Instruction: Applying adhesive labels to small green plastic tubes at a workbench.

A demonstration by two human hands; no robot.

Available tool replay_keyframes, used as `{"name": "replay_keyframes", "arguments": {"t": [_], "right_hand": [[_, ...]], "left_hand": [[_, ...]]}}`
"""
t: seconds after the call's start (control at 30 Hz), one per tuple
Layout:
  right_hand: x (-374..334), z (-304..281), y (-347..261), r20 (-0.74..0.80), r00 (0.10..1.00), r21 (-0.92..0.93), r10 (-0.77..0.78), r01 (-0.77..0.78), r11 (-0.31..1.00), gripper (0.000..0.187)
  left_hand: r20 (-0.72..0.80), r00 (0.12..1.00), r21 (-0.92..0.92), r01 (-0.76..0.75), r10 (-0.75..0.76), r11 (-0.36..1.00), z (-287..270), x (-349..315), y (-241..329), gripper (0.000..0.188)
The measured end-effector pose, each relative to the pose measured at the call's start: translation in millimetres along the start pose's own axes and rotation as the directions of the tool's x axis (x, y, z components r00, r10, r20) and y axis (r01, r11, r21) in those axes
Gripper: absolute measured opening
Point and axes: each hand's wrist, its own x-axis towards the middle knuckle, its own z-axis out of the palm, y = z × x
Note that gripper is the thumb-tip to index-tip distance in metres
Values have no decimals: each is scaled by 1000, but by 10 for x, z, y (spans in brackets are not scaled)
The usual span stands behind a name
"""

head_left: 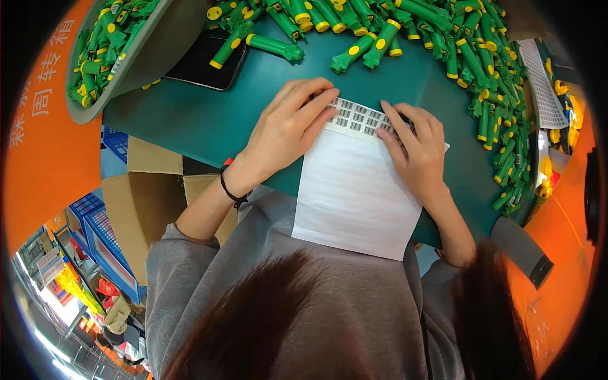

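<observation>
A white label sheet (360,190) lies over the near edge of the green table and hangs toward my lap. Rows of small barcode labels (358,118) run across its far end; the rest of the sheet is blank. My left hand (288,123) closes on the far left corner, thumb and fingers pressed together at the labels. At the far right end, my right hand (418,145) has its fingers and thumb curled on the label rows. Some labels there are hidden under its fingers.
Green plastic tubes with yellow ends (481,69) are heaped along the table's (266,82) far and right sides. A grey tub (158,54) of similar tubes stands at far left, beside a dark phone (209,63). Below left is an open cardboard box (149,209).
</observation>
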Motion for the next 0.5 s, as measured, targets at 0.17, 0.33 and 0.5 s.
{"name": "replay_keyframes", "arguments": {"t": [0.17, 0.33, 0.5], "right_hand": [[-156, -46, 55, -39, 999, 4, -29, 29, 1000, 41], [-154, -120, 74, -66, 993, -71, -97, 92, 993, 40], [-302, -154, 155, -58, 998, -89, 6, -11, 996, 39]], "left_hand": [[5, 998, -8, -63, 63, 998, 1, 6, -8, 26], [32, 999, -11, -36, 36, 999, 9, 17, -2, 25], [20, 998, -3, -61, 61, 998, 7, -1, -26, 25]]}}
